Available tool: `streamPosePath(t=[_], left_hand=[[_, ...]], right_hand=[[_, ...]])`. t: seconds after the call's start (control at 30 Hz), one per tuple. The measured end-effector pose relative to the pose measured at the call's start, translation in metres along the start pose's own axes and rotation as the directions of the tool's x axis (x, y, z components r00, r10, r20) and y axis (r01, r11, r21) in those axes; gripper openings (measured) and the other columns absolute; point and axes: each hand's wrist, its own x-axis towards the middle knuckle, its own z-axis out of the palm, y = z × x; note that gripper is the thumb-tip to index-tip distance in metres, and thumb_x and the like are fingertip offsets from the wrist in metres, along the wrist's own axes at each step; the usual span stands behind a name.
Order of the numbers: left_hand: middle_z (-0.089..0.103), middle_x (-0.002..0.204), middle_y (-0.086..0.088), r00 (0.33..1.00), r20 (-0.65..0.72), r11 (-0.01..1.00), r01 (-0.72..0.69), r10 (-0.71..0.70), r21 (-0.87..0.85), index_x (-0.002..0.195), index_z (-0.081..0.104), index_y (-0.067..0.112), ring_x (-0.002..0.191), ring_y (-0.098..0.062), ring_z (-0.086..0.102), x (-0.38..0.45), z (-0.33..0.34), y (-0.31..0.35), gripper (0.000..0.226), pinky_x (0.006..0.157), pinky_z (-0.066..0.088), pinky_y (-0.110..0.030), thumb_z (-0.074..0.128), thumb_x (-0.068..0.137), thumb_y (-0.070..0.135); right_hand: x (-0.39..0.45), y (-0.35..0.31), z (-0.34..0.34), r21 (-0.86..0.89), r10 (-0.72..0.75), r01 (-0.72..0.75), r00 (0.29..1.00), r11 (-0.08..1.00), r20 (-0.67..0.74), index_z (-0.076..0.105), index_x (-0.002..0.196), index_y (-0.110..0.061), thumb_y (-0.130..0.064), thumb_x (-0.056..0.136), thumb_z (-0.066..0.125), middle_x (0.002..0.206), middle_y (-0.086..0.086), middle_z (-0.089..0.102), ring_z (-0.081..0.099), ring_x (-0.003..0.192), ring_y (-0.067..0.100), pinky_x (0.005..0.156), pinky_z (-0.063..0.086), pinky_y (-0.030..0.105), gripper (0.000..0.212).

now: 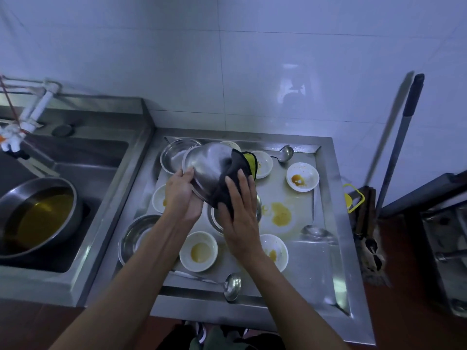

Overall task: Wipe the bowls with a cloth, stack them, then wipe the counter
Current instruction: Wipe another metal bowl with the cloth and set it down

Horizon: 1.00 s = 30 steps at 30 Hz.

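We hold a steel bowl (pixel 207 165) up over the counter (pixel 326 251), tilted so its outer side faces us. Our left hand (pixel 182 195) grips its near-left rim, thumb over the edge and fingers curled beneath. Our right hand (pixel 240 205) lies flat with fingers spread on a dark cloth (pixel 231 178), pressing it against the bowl's right side; a yellow-green patch of the cloth (pixel 250 159) shows at its far edge.

The counter is a steel tray with a raised rim. On it, behind the held bowl, sits a second steel bowl (pixel 171 155). A third steel bowl (pixel 134 236) rests at the near left, partly hidden by our left forearm, and another (pixel 214 218) lies under our right hand, mostly covered. White bowls with yellow or brown smears stand around: one at far right (pixel 302 176), one just right of the cloth (pixel 264 162), one at the left (pixel 159 198), one near centre (pixel 198 250), one beside our right wrist (pixel 275 251). A yellow spill (pixel 280 214) marks the counter between them. Three ladles lie there: far (pixel 285 153), right (pixel 314 232), and near (pixel 231 286).

To the left, a sink (pixel 101 157) holds a pan of yellowish liquid (pixel 38 215). A mop (pixel 394 157) leans on the wall at right.
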Motion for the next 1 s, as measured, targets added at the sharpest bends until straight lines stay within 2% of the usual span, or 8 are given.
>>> streamPosePath(t=[0.2,0.37,0.47,0.57,0.7,0.8,0.93,1.0], left_hand=[[0.062,0.134,-0.027,0.997,0.044,0.998,0.06,-0.059,-0.016,0.135,0.053,-0.005,0.127,-0.04,0.059,0.013,-0.019,0.006,0.035,0.109,0.047,-0.053,0.037,0.109,0.012],[0.071,0.108,-0.019,0.976,0.218,0.984,-0.017,-0.023,0.178,0.114,0.067,0.006,0.098,-0.029,0.069,0.009,-0.033,0.012,0.028,0.09,0.057,-0.044,0.04,0.108,0.013],[0.072,0.098,-0.017,0.945,0.326,0.96,-0.088,-0.004,0.265,0.115,0.066,0.005,0.086,-0.024,0.071,0.005,-0.031,0.017,0.025,0.079,0.06,-0.036,0.042,0.106,0.007],[0.073,0.097,-0.018,0.913,0.408,0.903,-0.18,0.005,0.391,0.117,0.066,0.003,0.085,-0.026,0.071,0.001,-0.025,0.023,0.023,0.073,0.058,-0.035,0.047,0.104,0.005],[0.069,0.104,-0.027,0.866,0.499,0.817,-0.264,-0.033,0.513,0.118,0.061,-0.007,0.095,-0.034,0.064,-0.004,-0.014,0.016,0.029,0.084,0.05,-0.046,0.054,0.096,0.011],[0.075,0.103,-0.015,0.865,0.502,0.802,-0.312,0.018,0.509,0.118,0.063,-0.002,0.098,-0.028,0.072,-0.006,-0.013,0.013,0.036,0.081,0.058,-0.036,0.041,0.093,-0.014],[0.067,0.116,-0.034,0.867,0.496,0.851,-0.29,0.04,0.438,0.124,0.06,-0.006,0.109,-0.046,0.067,-0.01,-0.016,0.008,0.037,0.094,0.054,-0.054,0.049,0.09,0.001],[0.062,0.121,-0.038,0.885,0.463,0.889,-0.242,0.039,0.388,0.126,0.059,-0.006,0.111,-0.044,0.063,-0.013,-0.014,0.007,0.036,0.1,0.046,-0.057,0.052,0.094,0.01]], right_hand=[[0.025,0.0,-0.02,0.409,0.469,-0.465,0.878,0.785,0.098,0.033,0.149,-0.041,-0.033,0.098,0.04,0.161,-0.011,0.03,0.024,0.149,0.004,0.123,0.024,0.042,0.052],[0.067,0.008,-0.038,0.476,0.519,-0.534,0.836,0.698,0.177,0.06,0.133,-0.03,-0.026,0.089,0.048,0.134,-0.006,0.061,0.054,0.127,0.011,0.114,0.039,0.046,0.045],[0.082,0.01,-0.043,0.402,0.502,-0.543,0.838,0.737,0.212,0.065,0.122,-0.033,-0.025,0.086,0.047,0.123,-0.005,0.065,0.059,0.119,0.015,0.109,0.043,0.048,0.041],[0.087,0.003,-0.045,0.337,0.431,-0.467,0.884,0.818,0.18,0.065,0.121,-0.028,-0.023,0.088,0.046,0.118,-0.012,0.066,0.057,0.116,0.009,0.108,0.043,0.043,0.038],[0.09,-0.029,-0.034,0.115,0.095,-0.113,0.984,0.987,0.148,0.068,0.121,-0.018,-0.022,0.086,0.05,0.133,-0.005,0.062,0.05,0.126,0.014,0.114,0.034,0.038,0.04],[0.07,-0.037,-0.023,-0.008,-0.12,0.124,0.973,0.992,0.198,0.067,0.125,-0.022,-0.027,0.089,0.053,0.145,-0.007,0.054,0.039,0.14,0.016,0.117,0.027,0.044,0.039],[0.064,-0.016,-0.029,-0.055,-0.247,0.263,0.947,0.963,0.205,0.064,0.131,-0.021,-0.03,0.096,0.048,0.151,-0.004,0.049,0.037,0.144,0.017,0.114,0.03,0.046,0.04],[0.074,-0.008,-0.03,-0.057,-0.198,0.21,0.966,0.976,0.168,0.063,0.133,-0.019,-0.031,0.098,0.044,0.15,-0.002,0.049,0.04,0.142,0.017,0.116,0.03,0.044,0.041]])
